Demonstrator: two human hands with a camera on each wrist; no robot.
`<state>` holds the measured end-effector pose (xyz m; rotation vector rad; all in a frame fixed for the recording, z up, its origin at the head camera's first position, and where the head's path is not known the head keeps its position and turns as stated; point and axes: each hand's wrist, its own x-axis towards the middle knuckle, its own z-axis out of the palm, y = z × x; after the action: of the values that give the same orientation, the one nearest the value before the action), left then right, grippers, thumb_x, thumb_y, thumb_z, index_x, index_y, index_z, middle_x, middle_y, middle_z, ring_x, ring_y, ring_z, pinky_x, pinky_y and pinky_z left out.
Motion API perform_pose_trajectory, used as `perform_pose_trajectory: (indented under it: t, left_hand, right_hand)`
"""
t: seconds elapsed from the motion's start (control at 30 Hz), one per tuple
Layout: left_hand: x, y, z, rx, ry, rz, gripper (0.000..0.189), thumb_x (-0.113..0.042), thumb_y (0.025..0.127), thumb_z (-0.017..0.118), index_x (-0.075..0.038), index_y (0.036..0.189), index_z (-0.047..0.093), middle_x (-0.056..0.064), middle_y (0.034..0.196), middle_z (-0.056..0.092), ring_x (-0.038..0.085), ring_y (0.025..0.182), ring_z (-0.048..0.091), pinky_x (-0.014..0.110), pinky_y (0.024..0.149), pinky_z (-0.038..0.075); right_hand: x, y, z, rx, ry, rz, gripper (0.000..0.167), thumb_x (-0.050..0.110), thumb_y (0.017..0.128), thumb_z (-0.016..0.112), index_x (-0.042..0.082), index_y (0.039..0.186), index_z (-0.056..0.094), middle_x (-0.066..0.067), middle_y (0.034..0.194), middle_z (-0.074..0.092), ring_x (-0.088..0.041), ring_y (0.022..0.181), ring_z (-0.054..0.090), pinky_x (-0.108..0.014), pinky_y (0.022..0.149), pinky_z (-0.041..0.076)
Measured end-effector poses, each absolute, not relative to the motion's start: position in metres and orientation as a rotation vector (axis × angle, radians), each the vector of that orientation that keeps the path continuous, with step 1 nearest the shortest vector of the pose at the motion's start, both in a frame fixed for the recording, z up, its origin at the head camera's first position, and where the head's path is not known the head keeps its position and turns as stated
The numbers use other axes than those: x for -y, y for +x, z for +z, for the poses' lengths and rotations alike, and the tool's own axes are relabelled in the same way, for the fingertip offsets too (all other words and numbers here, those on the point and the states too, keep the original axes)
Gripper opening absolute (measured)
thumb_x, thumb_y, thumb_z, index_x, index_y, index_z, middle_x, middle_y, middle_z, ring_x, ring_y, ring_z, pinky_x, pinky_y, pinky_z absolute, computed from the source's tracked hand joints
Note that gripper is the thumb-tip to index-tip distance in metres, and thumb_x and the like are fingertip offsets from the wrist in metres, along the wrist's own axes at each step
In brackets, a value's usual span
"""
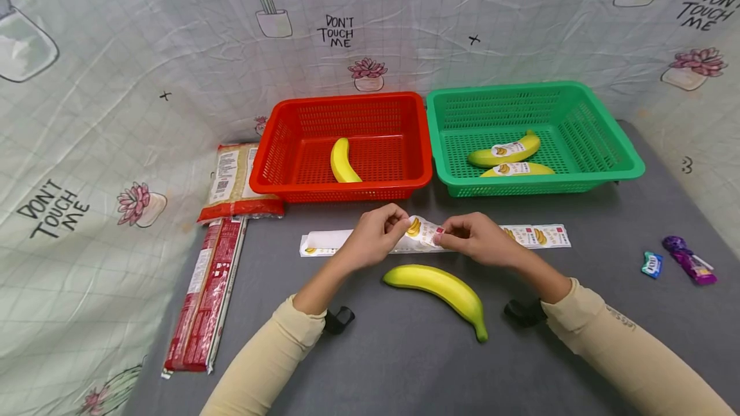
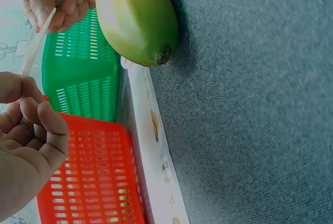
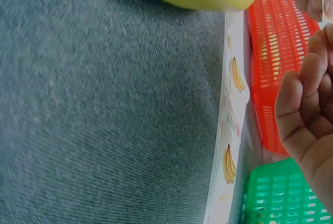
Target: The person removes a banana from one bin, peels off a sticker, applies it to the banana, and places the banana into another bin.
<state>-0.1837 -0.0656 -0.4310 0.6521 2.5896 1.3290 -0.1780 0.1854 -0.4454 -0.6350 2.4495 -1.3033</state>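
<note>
Between both hands a white sticker [image 1: 424, 231] with a banana print is held up. My left hand [image 1: 376, 234] pinches its left edge, and my right hand [image 1: 475, 236] pinches its right edge. Beneath them lies a strip of banana stickers [image 1: 540, 236] on white backing, partly covered by the hands. A loose yellow banana [image 1: 435, 282] with a greenish tip lies on the table just in front of the hands. In the left wrist view the sticker [image 2: 37, 47] appears edge-on between the fingertips.
A red basket [image 1: 341, 191] holds one banana [image 1: 343, 160]. Beside it, a green basket [image 1: 537, 186] holds two stickered bananas [image 1: 509, 149]. At left lie a grain packet [image 1: 231, 178] and a long red packet [image 1: 211, 294]. Small wrapped sweets [image 1: 690, 260] lie at right.
</note>
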Motion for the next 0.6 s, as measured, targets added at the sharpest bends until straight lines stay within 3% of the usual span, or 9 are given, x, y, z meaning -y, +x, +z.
perform_pose_trajectory:
  t: [0.43,0.6]
  left_hand:
    - [0.070,-0.179,-0.433,-2.482,0.579,1.300,0.012,-0.019,0.095,0.073,-0.007,0.099,0.072,0.003,0.083,0.066,0.009,0.071,0.053,0.019,0.063,0.043]
    - [0.072,-0.171,-0.437,-2.445,0.642,1.271,0.010,-0.019,0.095,0.072,-0.009,0.096,0.072,0.001,0.082,0.066,0.007,0.069,0.053,0.018,0.063,0.043]
  right_hand:
    - [-0.184,-0.162,-0.440,-2.488,-0.592,-1.291,0.022,0.024,0.097,0.070,0.011,0.080,0.066,0.004,0.067,0.048,-0.007,0.058,0.044,-0.022,0.055,0.035]
    - [-0.182,-0.145,-0.440,-2.488,-0.596,-1.298,0.022,0.022,0.096,0.070,0.015,0.076,0.064,0.007,0.064,0.048,-0.004,0.055,0.042,-0.022,0.053,0.035]
